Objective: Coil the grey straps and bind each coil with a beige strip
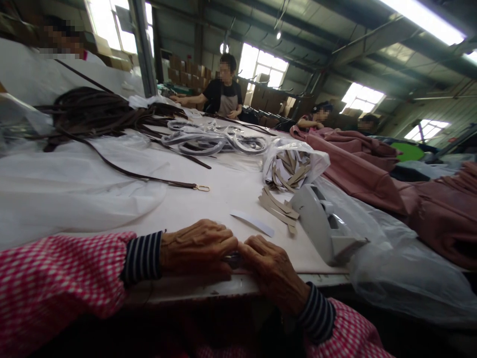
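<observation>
My left hand and my right hand meet at the front edge of the table, fingers curled and closed. Between them shows a small piece of something greyish and shiny; the fingers cover most of it, so its kind is hidden. Just beyond the hands lies a white curved paper strip. Several tan curved strips are piled to its right, beside a grey tape dispenser. Farther left, a dark brown strap ends in a gold-coloured metal clasp.
A plastic bag holds more strips. Behind are plastic-wrapped grey loops and a heap of dark straps. Pinkish-brown material covers the right side, with clear plastic hanging over the edge. Co-workers, one in an apron, are beyond.
</observation>
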Available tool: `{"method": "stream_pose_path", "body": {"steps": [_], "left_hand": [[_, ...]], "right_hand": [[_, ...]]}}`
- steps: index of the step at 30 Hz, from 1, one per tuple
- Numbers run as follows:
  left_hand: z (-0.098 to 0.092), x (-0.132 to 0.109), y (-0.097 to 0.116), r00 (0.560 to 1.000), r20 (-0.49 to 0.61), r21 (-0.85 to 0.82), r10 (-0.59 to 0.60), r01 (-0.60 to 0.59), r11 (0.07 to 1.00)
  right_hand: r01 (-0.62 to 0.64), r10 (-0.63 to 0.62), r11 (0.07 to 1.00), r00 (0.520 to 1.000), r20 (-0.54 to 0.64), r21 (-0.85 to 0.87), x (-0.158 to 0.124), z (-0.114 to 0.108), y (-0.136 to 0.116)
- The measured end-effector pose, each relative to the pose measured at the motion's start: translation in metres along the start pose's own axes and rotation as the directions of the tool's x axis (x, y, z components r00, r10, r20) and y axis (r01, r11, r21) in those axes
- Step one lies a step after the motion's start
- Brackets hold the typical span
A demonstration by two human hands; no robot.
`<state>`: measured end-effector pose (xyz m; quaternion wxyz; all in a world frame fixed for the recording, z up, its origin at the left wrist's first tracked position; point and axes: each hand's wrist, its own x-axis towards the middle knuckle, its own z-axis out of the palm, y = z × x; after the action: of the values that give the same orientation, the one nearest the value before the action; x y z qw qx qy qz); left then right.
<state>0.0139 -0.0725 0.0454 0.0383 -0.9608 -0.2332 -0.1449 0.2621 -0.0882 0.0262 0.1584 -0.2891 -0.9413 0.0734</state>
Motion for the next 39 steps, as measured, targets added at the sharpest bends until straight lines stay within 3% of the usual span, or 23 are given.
{"method": "stream_pose_path", "body": {"steps": [6,10,15,20,23,26,30,34,39], "left_hand": [[0.003,-0.008,0.022,0.984,-0.095,0.082,-0.149,0.156,0.984],[0.003,-0.013,0.033,0.946,-0.104,-0.067,-0.306,0.3,0.952],[0.004,-0.016,0.026,0.947,-0.091,-0.384,-0.307,0.251,0.888],[0.008,-0.023,0.011,0.956,-0.089,-0.508,-0.28,0.198,0.838],[0.001,-0.026,0.003,0.967,-0.073,-0.506,-0.246,0.177,0.844],[-0.01,-0.028,0.001,0.974,-0.075,-0.403,-0.212,0.165,0.9],[-0.011,-0.027,0.008,0.956,-0.058,-0.264,-0.289,0.265,0.927],[-0.002,-0.027,0.01,0.927,-0.112,-0.32,-0.359,0.308,0.896],[-0.008,-0.032,0.002,0.943,-0.129,-0.398,-0.308,0.235,0.887]], "right_hand": [[-0.014,0.014,1.0,1.0,-0.012,0.004,0.0,-0.002,-0.002],[-0.01,0.006,0.998,0.998,0.057,0.065,0.0,-0.013,0.0],[-0.022,0.012,0.998,0.985,0.172,0.053,0.012,-0.033,0.008],[0.019,-0.031,0.998,0.972,0.232,0.052,0.038,-0.042,0.012],[0.043,-0.051,0.998,0.971,0.232,0.039,0.049,-0.041,0.01],[0.072,-0.066,0.997,0.977,0.204,-0.02,0.057,-0.033,0.003],[0.096,-0.083,0.991,0.986,0.144,-0.089,0.068,-0.014,-0.008],[0.047,-0.04,0.994,0.996,0.078,-0.096,0.069,-0.005,-0.017],[-0.098,0.093,0.995,0.985,0.147,0.021,0.045,-0.023,-0.02]]}}
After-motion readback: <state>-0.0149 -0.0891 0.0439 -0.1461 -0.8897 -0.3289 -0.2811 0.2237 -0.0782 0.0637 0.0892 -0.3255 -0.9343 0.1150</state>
